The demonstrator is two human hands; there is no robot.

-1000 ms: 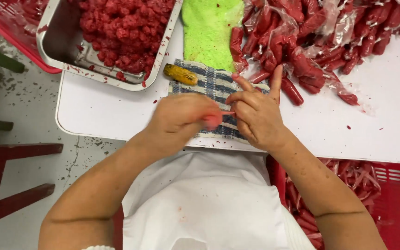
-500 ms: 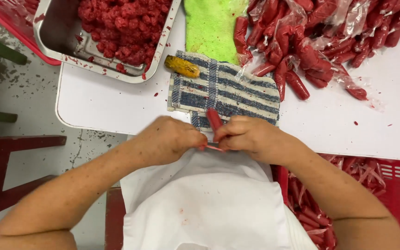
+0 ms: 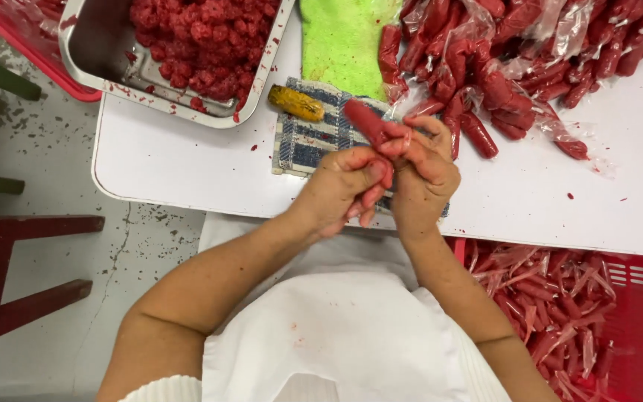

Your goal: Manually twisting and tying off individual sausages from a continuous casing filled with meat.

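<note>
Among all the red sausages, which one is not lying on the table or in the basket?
The red sausage held up in both hands, right hand and left hand, above the striped cloth.

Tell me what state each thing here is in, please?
Red sausage: held up in both hands, above the cloth.
Left hand: closed on the sausage's lower end, fingers stained red.
Right hand: gripping the sausage.
Metal tray: part full of red lumps.
Striped cloth: flat, stained.
Red crate: holding emptied casings.
</note>
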